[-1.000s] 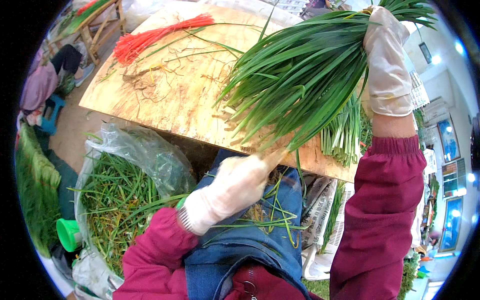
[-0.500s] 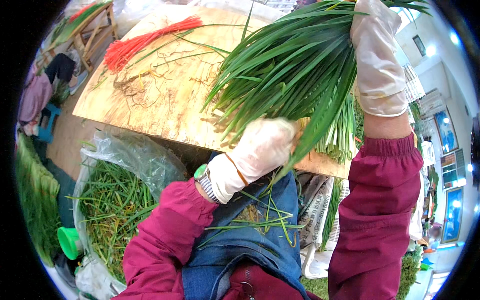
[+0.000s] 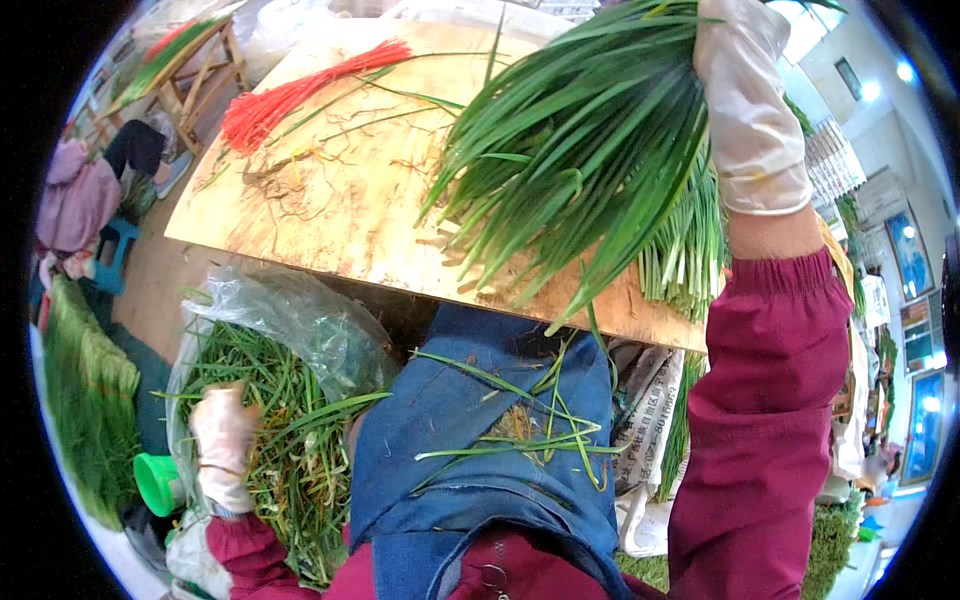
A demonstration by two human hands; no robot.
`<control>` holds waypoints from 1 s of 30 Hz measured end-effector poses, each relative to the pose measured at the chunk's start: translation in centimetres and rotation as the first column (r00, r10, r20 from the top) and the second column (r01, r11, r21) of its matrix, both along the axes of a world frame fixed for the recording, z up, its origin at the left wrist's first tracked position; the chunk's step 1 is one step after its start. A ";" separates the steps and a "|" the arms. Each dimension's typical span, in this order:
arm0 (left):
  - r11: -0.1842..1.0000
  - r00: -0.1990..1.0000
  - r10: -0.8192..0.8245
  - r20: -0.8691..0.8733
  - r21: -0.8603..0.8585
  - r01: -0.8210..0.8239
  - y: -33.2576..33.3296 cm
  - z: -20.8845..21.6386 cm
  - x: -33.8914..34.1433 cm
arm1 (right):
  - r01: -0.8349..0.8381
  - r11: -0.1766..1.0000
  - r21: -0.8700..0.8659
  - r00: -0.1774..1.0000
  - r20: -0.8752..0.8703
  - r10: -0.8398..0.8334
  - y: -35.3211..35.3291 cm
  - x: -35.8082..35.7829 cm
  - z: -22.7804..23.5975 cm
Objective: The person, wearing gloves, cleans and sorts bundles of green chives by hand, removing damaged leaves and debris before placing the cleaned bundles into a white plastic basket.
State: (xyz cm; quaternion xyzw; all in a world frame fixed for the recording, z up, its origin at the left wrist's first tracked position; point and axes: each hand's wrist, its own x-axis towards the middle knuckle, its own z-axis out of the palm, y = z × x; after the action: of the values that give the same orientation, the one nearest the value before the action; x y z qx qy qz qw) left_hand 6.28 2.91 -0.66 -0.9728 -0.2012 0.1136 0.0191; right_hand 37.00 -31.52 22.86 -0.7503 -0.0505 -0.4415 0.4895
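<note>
Wrapped in a whitish glove, my right hand [image 3: 750, 110] grips a bunch of garlic chives [image 3: 580, 170] near the upper right. The long green leaves hang down to the left over a wooden board [image 3: 350, 215]. Beneath them, another heap of chives [image 3: 685, 245] shows pale cut ends at the board's right side. My left hand [image 3: 222, 440], also gloved, is down at the lower left over a clear plastic bag [image 3: 295, 325] of loose green and yellowed leaves [image 3: 300, 490]. Motion smears its fingers. Several loose leaves [image 3: 520, 445] lie across my blue apron [image 3: 420, 400].
Red ties [image 3: 310, 95] lie in a bundle at the board's far left, near scattered roots [image 3: 285, 190]. A green container [image 3: 155, 485] stands beside the bag. Farther left are piled chives [image 3: 85, 410], a blue stool [image 3: 115, 255] and another person [image 3: 80, 195].
My left hand has moved from below the hanging chive leaves, down and left to the bag of scraps. My right hand keeps its hold on the bunch, nearly in place.
</note>
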 end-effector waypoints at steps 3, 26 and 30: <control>0.705 0.801 -0.055 0.597 -0.544 0.454 -7.9 0.0 3.4 | -0.011 1.000 0.013 1.000 -0.021 0.011 -0.1 0.7 -0.7; -0.170 0.953 0.113 0.283 -0.939 0.299 -19.4 0.0 15.1 | -0.040 0.999 0.021 0.999 -0.035 0.040 -1.1 -0.2 -1.3; -0.055 0.963 0.138 0.234 -0.968 0.243 -18.4 1.3 14.3 | -0.050 0.999 0.017 0.998 -0.042 0.051 -0.9 -0.2 -1.4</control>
State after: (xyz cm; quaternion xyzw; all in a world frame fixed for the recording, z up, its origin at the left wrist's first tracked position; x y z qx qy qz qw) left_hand 20.59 -15.52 0.59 -0.6928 -0.0179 0.0942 -0.7147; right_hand 36.80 -32.38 21.49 -0.7541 -0.0555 -0.4132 0.5075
